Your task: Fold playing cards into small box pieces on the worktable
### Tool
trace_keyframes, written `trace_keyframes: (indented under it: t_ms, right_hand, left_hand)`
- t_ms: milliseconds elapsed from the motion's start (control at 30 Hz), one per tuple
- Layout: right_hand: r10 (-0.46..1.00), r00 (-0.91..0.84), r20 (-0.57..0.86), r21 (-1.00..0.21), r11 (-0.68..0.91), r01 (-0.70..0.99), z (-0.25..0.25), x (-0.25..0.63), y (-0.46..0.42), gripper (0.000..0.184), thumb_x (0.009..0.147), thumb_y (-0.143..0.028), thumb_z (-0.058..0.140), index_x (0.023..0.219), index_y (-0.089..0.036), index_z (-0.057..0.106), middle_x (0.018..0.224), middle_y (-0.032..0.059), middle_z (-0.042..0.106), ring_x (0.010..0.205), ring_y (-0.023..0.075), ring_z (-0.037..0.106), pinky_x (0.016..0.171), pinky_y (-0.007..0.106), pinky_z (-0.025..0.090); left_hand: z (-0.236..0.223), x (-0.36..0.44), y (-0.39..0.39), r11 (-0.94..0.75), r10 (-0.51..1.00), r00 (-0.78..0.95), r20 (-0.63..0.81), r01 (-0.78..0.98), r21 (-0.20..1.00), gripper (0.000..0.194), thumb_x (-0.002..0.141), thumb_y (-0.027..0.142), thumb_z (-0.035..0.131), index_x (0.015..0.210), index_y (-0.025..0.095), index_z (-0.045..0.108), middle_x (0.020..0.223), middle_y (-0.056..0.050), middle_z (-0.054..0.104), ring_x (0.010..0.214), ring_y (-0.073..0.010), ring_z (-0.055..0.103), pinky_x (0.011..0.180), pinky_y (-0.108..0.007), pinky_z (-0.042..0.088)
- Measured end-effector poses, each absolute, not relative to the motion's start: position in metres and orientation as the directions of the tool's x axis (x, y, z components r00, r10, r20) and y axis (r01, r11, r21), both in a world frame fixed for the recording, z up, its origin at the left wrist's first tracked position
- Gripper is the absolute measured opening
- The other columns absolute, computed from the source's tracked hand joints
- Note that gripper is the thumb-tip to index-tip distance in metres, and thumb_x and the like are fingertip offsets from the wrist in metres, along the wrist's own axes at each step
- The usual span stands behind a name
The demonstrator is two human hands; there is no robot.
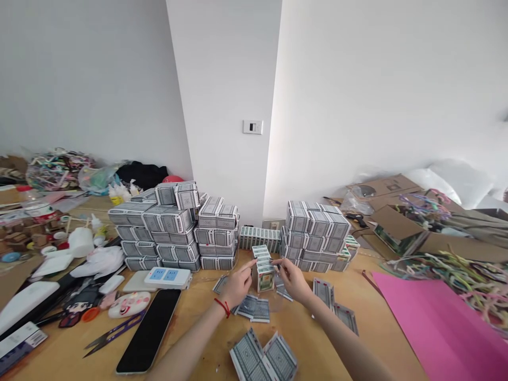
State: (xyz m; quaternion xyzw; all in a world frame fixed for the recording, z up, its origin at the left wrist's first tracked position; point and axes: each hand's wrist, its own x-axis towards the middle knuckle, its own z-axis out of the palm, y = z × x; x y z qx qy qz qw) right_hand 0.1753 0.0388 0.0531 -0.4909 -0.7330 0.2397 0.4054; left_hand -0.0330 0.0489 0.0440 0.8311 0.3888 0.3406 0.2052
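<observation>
A short row of green-and-white card boxes (pixel 263 267) stands between my hands, its near end showing a green printed picture. My left hand (pixel 237 286), with a red string bracelet at the wrist, has its fingers curled and the fingertips against the left side of the row. On the opposite side my right hand (pixel 294 280) is curled, its index finger and thumb at the row's right side. Loose patterned grey playing cards (pixel 248 306) lie below the left hand. Closer to me are folded playing cards (pixel 264 355), standing partly open.
Stacked grey card blocks rise at the left (pixel 154 233), beside them (pixel 217 235) and at the right (pixel 317 233). A longer green row (pixel 260 238) sits behind. Left lie a phone (pixel 150 330), thread snips (pixel 113 334) and a power strip (pixel 168 277); right, a pink sheet (pixel 440 323).
</observation>
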Motion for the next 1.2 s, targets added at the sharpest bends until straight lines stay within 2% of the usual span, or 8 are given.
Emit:
trace_keyframes:
  t_ms: [67, 267, 367, 467, 700, 900, 1067, 1200]
  right_hand:
    - [0.948, -0.046, 0.315, -0.879, 0.309, 0.362, 0.046, 0.173, 0.039, 0.022, 0.083, -0.034, 0.032, 0.081, -0.02, 0.05, 0.092, 0.0075, 0.06, 0.071, 0.0178, 0.058, 0.063, 0.032, 0.049]
    - [0.956, 0.061, 0.286, -0.912, 0.253, 0.322, 0.028, 0.175, 0.036, 0.03, 0.082, -0.046, 0.032, 0.079, -0.021, 0.048, 0.087, 0.0082, 0.062, 0.082, 0.0215, 0.06, 0.067, 0.033, 0.05]
    - [0.951, 0.104, 0.291, -0.918, 0.247, 0.311, 0.027, 0.179, 0.03, 0.028, 0.08, -0.046, 0.036, 0.09, -0.022, 0.046, 0.093, 0.0088, 0.061, 0.09, 0.0221, 0.058, 0.072, 0.034, 0.049]
    - [0.942, 0.148, 0.301, -0.933, 0.259, 0.251, 0.032, 0.178, 0.022, 0.037, 0.079, -0.044, 0.043, 0.108, -0.022, 0.038, 0.105, 0.0098, 0.057, 0.099, 0.0217, 0.054, 0.079, 0.035, 0.047]
    - [0.97, 0.024, 0.244, -0.968, 0.242, 0.061, 0.047, 0.156, 0.01, 0.039, 0.083, -0.044, 0.035, 0.116, -0.024, 0.041, 0.119, 0.0093, 0.049, 0.107, 0.0226, 0.05, 0.083, 0.036, 0.047]
    - [0.98, -0.024, 0.197, -0.979, 0.195, -0.067, 0.046, 0.159, 0.014, 0.044, 0.086, -0.038, 0.025, 0.128, -0.026, 0.02, 0.106, 0.0102, 0.057, 0.095, 0.0214, 0.058, 0.077, 0.039, 0.05]
    - [0.956, -0.169, 0.238, -0.917, 0.278, 0.285, 0.057, 0.171, 0.029, 0.042, 0.083, -0.016, 0.025, 0.123, -0.025, 0.032, 0.109, 0.0081, 0.055, 0.088, 0.018, 0.06, 0.075, 0.036, 0.05]
    - [0.883, -0.386, 0.267, -0.46, 0.469, 0.754, 0.076, 0.166, 0.047, 0.063, 0.064, 0.001, 0.039, 0.123, -0.02, 0.037, 0.128, 0.0083, 0.04, 0.121, 0.0231, 0.03, 0.095, 0.041, 0.033]
  left_hand:
    - [0.043, -0.032, 0.05, -0.609, 0.792, 0.443, 0.42, 0.52, 0.6, 0.022, 0.079, 0.011, 0.033, 0.066, 0.019, 0.05, 0.126, -0.003, 0.046, 0.104, -0.0137, 0.051, 0.088, -0.029, 0.04]
    - [0.036, -0.039, 0.053, -0.587, 0.809, 0.384, 0.446, 0.576, 0.569, 0.022, 0.079, 0.013, 0.036, 0.062, 0.019, 0.049, 0.122, -0.004, 0.049, 0.096, -0.015, 0.055, 0.079, -0.029, 0.046]
    - [0.034, -0.044, 0.047, -0.549, 0.816, 0.269, 0.512, 0.637, 0.541, 0.015, 0.077, 0.014, 0.039, 0.084, 0.019, 0.052, 0.12, -0.008, 0.049, 0.106, -0.0181, 0.049, 0.085, -0.034, 0.043]
    - [0.041, -0.041, 0.035, -0.568, 0.771, 0.253, 0.585, 0.689, 0.451, 0.036, 0.076, 0.013, 0.041, 0.111, 0.021, 0.044, 0.117, -0.007, 0.048, 0.115, -0.0208, 0.039, 0.093, -0.041, 0.036]
    - [0.065, -0.014, 0.029, -0.562, 0.77, 0.369, 0.52, 0.778, 0.28, 0.028, 0.069, 0.014, 0.051, 0.096, 0.022, 0.052, 0.117, -0.006, 0.046, 0.116, -0.0278, 0.033, 0.093, -0.051, 0.032]
    - [0.068, -0.01, 0.019, -0.609, 0.747, 0.469, 0.471, 0.767, 0.202, 0.008, 0.064, 0.015, 0.061, 0.069, 0.02, 0.058, 0.119, -0.005, 0.045, 0.118, -0.0312, 0.03, 0.096, -0.058, 0.022]
    - [0.072, -0.021, -0.008, -0.53, 0.772, 0.305, 0.558, 0.794, 0.299, 0.015, 0.069, 0.011, 0.055, 0.074, 0.023, 0.062, 0.125, -0.002, 0.043, 0.122, -0.0297, 0.024, 0.098, -0.057, 0.019]
    - [0.066, -0.037, -0.028, -0.399, 0.823, 0.056, 0.565, 0.766, 0.505, 0.012, 0.074, 0.027, 0.053, 0.079, 0.022, 0.063, 0.12, -0.005, 0.045, 0.119, -0.0296, 0.029, 0.094, -0.049, 0.033]
